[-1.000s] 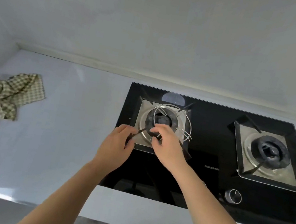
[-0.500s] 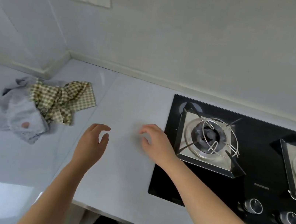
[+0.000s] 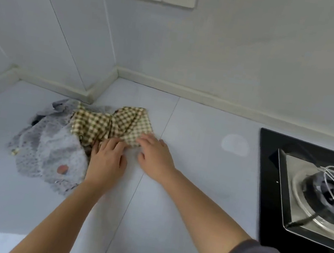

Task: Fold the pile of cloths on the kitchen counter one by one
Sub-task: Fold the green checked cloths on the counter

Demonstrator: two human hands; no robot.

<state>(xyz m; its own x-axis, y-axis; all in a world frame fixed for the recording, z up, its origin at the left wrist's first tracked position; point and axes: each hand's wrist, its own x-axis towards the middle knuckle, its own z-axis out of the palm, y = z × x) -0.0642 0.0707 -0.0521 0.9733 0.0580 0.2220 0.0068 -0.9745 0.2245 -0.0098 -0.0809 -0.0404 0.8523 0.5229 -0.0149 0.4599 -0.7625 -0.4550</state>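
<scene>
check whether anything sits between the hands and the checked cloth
Nothing visible does. The left hand and right hand both touch the near edge of the checked cloth, which lies on top of the grey cloth. Bare counter lies to its right.

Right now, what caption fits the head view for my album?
Left hand and right hand touch the checked cloth on the counter near the stove.
</scene>
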